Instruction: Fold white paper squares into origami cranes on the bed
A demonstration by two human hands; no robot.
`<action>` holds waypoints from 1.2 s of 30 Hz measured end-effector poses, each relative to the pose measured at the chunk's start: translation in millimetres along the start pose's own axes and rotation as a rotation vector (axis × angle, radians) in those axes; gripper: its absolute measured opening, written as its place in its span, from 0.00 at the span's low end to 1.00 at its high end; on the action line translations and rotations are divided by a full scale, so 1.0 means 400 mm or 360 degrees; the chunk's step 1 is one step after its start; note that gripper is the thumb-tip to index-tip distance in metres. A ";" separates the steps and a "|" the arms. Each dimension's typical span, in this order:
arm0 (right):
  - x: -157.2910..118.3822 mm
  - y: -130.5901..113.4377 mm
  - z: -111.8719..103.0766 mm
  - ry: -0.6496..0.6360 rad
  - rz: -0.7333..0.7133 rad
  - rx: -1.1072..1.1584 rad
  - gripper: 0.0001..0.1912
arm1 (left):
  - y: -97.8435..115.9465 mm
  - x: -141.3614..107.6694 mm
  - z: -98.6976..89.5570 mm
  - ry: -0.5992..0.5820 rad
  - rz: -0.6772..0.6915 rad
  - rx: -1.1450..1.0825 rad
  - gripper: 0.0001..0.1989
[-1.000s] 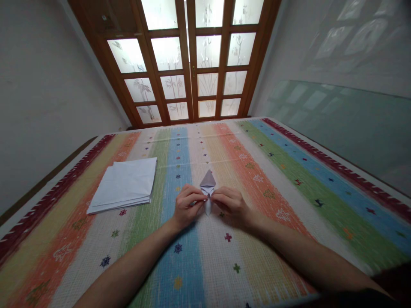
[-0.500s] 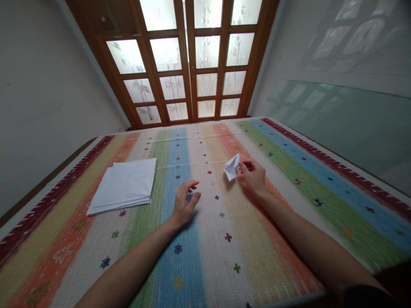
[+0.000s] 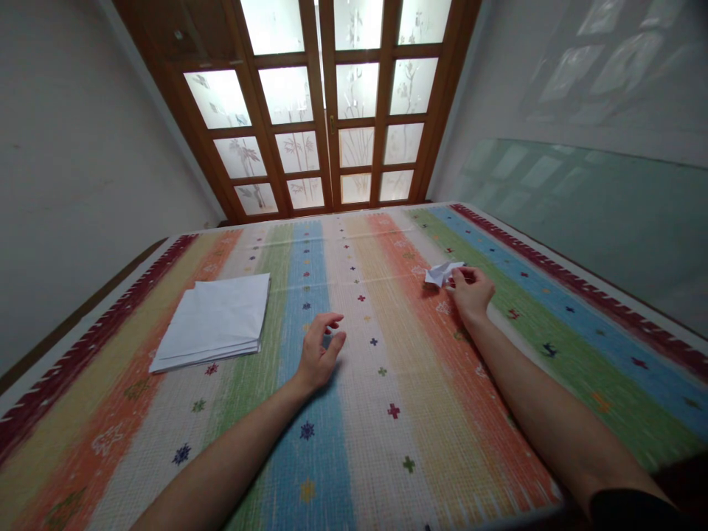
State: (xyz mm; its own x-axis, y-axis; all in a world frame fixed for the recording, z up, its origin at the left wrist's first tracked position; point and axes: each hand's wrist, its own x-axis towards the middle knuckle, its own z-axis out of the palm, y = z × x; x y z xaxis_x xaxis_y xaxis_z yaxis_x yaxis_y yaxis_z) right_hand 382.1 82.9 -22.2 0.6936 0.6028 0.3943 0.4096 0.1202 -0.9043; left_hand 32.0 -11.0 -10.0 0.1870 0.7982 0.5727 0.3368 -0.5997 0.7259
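Between the thumb and fingers of my right hand (image 3: 473, 291) is a small piece of folded white paper (image 3: 441, 273), pinched at its right end. The paper is creased into a pointed shape, just over the orange stripe of the tablecloth (image 3: 409, 383). My left hand (image 3: 321, 350) rests on the cloth near the blue stripe, fingers curved and apart from the thumb, with nothing in it. To its left lies a stack of white paper sheets (image 3: 215, 317), slightly uneven at the edges.
Wooden doors with frosted glass panes (image 3: 296, 151) stand beyond the table's far edge. A pane of greenish glass (image 3: 597, 214) leans along the wall on the right. Another plain wall (image 3: 82, 147) rises on the left.
My right hand has moved to the right with the folded paper, which has turned flatter and lies further right over the cloth. My left hand and the stack have stayed put.
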 end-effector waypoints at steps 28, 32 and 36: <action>-0.037 -0.026 0.005 -0.0308 -0.0101 -0.0247 0.27 | 0.006 0.002 0.000 0.0006 0.0003 0.0024 0.11; -0.048 -0.038 0.006 -0.0162 -0.0085 -0.0165 0.25 | 0.004 0.000 0.001 0.0008 -0.0022 0.0096 0.11; -0.071 -0.061 0.006 -0.0062 -0.0243 -0.0108 0.18 | -0.002 0.018 -0.013 0.0073 -0.0036 0.0313 0.11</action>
State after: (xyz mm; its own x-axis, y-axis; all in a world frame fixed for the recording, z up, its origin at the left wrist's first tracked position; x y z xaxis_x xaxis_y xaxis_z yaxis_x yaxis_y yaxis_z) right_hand 351.0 65.0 -11.8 0.5973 0.6118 0.5186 0.5488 0.1599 -0.8205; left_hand 28.4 -4.9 -4.5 0.1367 0.8050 0.5773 0.5151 -0.5555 0.6527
